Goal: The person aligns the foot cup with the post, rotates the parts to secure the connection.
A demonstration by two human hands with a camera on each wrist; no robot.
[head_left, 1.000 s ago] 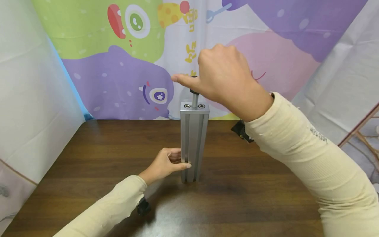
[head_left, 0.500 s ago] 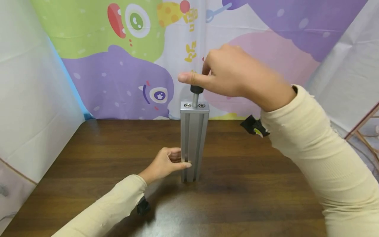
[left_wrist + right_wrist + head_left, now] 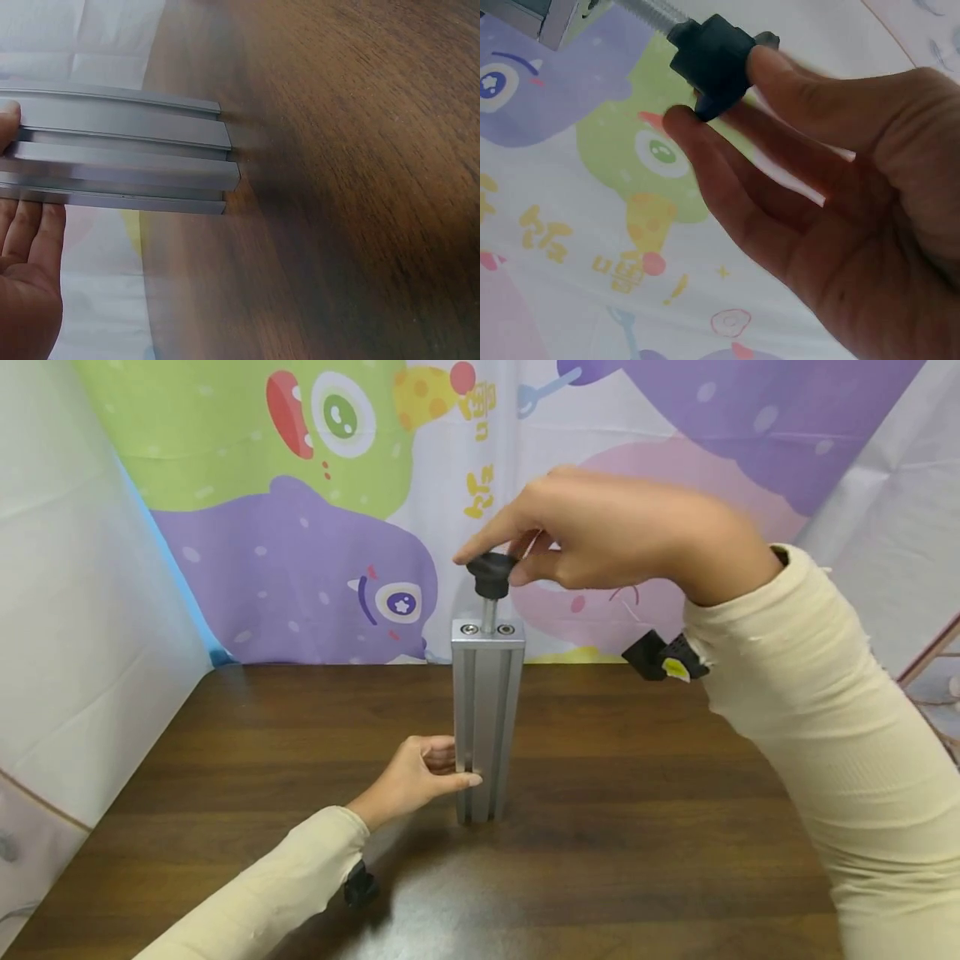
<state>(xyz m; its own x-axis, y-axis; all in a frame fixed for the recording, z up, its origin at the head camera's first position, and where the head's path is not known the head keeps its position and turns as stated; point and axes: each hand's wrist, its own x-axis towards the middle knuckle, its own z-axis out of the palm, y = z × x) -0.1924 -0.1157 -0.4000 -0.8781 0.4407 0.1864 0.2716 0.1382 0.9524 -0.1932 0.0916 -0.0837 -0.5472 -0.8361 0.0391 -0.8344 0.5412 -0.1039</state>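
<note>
An aluminium profile (image 3: 489,727) stands upright on the table, with two socket screws in its top end. From that end rises a threaded rod (image 3: 654,13) topped by a black knob (image 3: 491,575). My right hand (image 3: 607,531) pinches the knob between thumb and fingers; the right wrist view shows the thumb on one side and a fingertip on the other. Low on the profile, my left hand (image 3: 408,779) grips it, thumb across the front face and fingers behind. In the left wrist view the grooved profile (image 3: 127,131) lies between thumb and fingers.
The brown wooden table (image 3: 637,827) stretches around the profile. A printed cartoon curtain (image 3: 345,568) hangs behind it, with white cloth (image 3: 75,568) at the left side. A black wrist camera (image 3: 663,657) sits below the right sleeve.
My right hand has turned about the knob and its wrist has swung to the right, leaving more of the knob visible. The left hand and the profile have stayed in place.
</note>
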